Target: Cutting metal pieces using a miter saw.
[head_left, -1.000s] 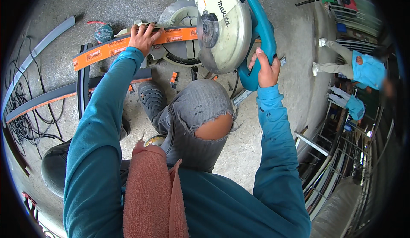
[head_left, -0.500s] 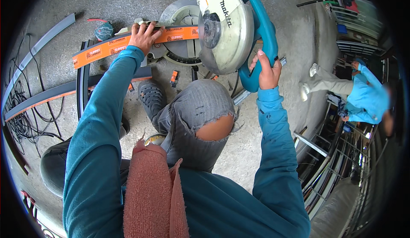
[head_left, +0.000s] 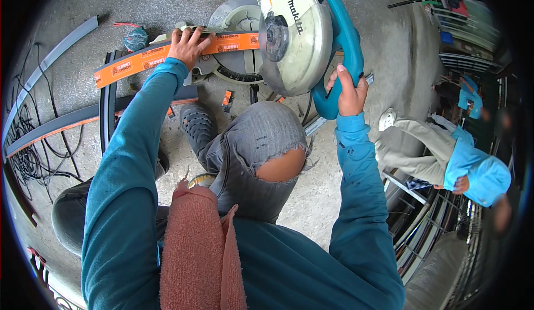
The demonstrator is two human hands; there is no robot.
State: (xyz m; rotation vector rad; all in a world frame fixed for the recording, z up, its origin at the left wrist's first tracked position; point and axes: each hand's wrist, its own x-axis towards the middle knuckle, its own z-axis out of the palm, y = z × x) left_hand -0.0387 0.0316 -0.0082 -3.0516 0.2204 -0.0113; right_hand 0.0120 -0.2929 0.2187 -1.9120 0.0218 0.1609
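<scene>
A miter saw (head_left: 303, 59) with a pale body stands on the floor in front of my knee. My right hand (head_left: 350, 93) is wrapped around its teal handle (head_left: 349, 40). Across the saw's base (head_left: 236, 62) lies a long metal profile faced with orange printed film (head_left: 125, 69). Its right end goes behind the blade guard (head_left: 272, 57), so where it meets the blade is hidden. My left hand (head_left: 189, 47) presses over the profile's top edge, fingers slightly spread and bent over it, holding it at the fence.
Small orange-faced offcuts (head_left: 227, 99) lie by my shoe. More long profiles (head_left: 61, 123) and tangled black cables (head_left: 33, 151) cover the floor at left. A teal round object (head_left: 135, 39) sits behind the held profile. One person (head_left: 473, 171) walks at right near metal racks, another (head_left: 471, 101) farther off.
Both my hands, the saw and the profile stay practically where they were. At right, the walking person has come nearer, and a second person now shows behind.
</scene>
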